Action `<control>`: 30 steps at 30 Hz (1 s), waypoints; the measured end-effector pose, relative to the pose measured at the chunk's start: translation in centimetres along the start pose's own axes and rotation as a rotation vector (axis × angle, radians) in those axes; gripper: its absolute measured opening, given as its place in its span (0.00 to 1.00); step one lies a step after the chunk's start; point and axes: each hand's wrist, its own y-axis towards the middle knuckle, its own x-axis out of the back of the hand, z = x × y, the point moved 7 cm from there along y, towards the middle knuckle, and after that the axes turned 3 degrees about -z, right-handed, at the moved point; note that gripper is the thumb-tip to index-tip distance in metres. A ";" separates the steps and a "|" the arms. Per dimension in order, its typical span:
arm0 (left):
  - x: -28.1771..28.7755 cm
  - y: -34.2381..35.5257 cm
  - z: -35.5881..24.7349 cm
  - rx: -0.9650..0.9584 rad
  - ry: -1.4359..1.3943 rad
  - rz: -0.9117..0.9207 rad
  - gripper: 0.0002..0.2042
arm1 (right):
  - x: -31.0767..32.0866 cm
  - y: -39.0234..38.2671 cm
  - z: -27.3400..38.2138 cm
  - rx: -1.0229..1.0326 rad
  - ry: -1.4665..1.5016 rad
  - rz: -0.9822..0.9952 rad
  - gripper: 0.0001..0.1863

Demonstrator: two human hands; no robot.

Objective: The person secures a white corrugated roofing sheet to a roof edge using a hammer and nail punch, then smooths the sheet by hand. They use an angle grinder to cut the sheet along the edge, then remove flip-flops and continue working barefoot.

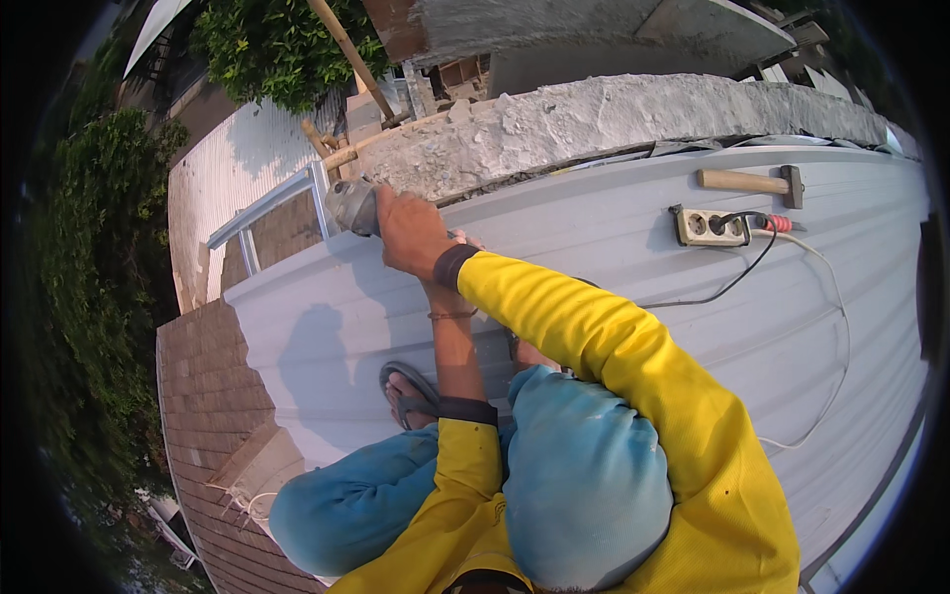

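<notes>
I squat on a grey ribbed metal roof sheet (604, 228), both arms reaching forward to its far left edge. There my right hand (408, 230) is closed around an angle grinder, whose grey metal head (353, 206) shows past the fingers. My left hand (467, 239) lies under my right wrist and is mostly hidden; a few curled fingertips show, closed on the grinder's body. The grinder's disc cannot be made out. Just beyond the head stands a silvery metal frame (321, 198), like a ladder top, against the sheet's edge.
A rough concrete wall (594, 124) borders the sheet's far side. To the right lie a wooden-handled hammer (742, 181) and a white power strip (711, 228) with a black plug and cords. Brown roof shingles (213, 396) slope away at left. My sandalled foot (408, 394) rests on the sheet.
</notes>
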 end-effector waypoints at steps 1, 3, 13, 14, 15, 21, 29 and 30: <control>0.1 0.1 -0.1 -0.003 0.018 -0.003 0.28 | 0.0 0.0 0.0 -0.005 -0.006 0.008 0.30; 0.1 0.0 -0.5 -0.011 0.049 -0.009 0.27 | 0.1 0.1 0.1 -0.020 -0.007 0.018 0.29; -0.4 -0.4 -2.0 -0.043 0.184 -0.033 0.22 | 0.0 0.3 0.1 -0.026 0.020 0.027 0.26; -0.5 -0.4 -2.1 -0.048 0.195 -0.037 0.21 | -0.1 0.4 0.0 -0.019 0.023 0.023 0.26; -0.5 -0.5 -2.2 -0.055 0.213 -0.041 0.21 | -0.1 0.4 0.1 -0.015 0.025 -0.004 0.27; -1.0 -1.1 -2.9 -0.161 0.363 -0.097 0.19 | -0.1 0.7 -0.1 -0.036 0.035 -0.033 0.29; -3.8 -4.0 -6.2 -0.563 1.048 -0.249 0.17 | 3.9 -0.7 2.1 0.081 0.187 -0.059 0.33; -4.1 -4.2 -6.4 -0.549 1.083 -0.270 0.16 | 4.5 -0.8 2.8 0.114 0.227 -0.079 0.32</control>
